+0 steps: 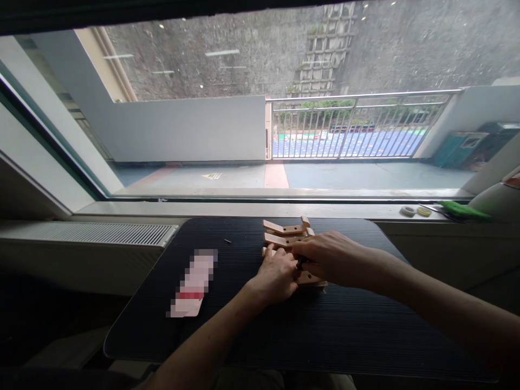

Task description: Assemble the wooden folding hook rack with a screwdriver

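A light wooden hook rack [280, 240], with several angled arms and small dark holes in them, lies on the dark table in front of me. My left hand [275, 277] is closed over its near left part, the fingers pressing on the wood. Just to the right, my right hand [333, 253] is closed round a small dark-handled tool [300, 264] that points down at the rack. The tool's tip is hidden between the two hands, so its exact kind cannot be made out. The rack's middle is covered by my fingers.
The black table [357, 325] has rounded corners. A small metal screw-like piece [228, 241] lies on its left, beyond a blurred pink flat object [195, 287]. Rolls of tape [408, 211] and a green item [463, 210] rest on the window sill. A radiator [89, 234] stands left.
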Demonstrator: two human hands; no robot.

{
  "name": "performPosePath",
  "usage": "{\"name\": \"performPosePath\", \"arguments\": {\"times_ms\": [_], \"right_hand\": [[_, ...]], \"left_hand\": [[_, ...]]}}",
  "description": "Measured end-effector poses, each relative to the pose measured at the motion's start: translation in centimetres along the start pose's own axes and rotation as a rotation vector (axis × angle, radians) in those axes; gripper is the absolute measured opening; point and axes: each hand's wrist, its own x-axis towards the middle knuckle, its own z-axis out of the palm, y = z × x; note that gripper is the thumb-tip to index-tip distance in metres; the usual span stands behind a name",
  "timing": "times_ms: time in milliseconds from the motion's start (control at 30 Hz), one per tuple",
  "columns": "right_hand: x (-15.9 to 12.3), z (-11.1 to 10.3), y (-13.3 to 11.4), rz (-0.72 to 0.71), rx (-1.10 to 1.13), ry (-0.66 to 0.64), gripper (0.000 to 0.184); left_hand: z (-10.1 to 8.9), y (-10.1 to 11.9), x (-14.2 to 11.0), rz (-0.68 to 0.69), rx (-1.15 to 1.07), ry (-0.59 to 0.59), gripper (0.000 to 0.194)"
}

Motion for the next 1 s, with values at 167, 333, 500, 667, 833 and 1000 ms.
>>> {"name": "performPosePath", "arguments": {"times_ms": [167,333,500,667,833,1000], "right_hand": [[0.1,0.9,0.3,0.004,0.035,0.058,0.017],[0.0,1.0,0.2,0.127,-0.074,0.036,0.022],[-0.5,-0.2,-0.3,0.040,-0.089,0.031,0.016],[-0.4,-0.8,-0.9,0.002,-0.101,-0.025,0.010],[0.2,-0.1,-0.8,-0.006,-0.139,-0.023,0.013],[0.4,0.8,-0.5,0.038,-0.148,0.001,0.013]], "left_hand": [[-0.2,0.2,0.1,-0.012,0.001,-0.024,0.024],[-0.3,0.4,0.1,0.000,-0.011,-0.014,0.025],[-0.3,0.3,0.0,0.004,0.010,-0.013,0.028],[-0.3,0.3,-0.1,-0.002,0.029,-0.056,0.019],[-0.2,0.3,0.0,-0.018,-0.008,-0.002,0.022],[-0.3,0.4,-0.1,-0.002,-0.023,0.008,0.021]]}}
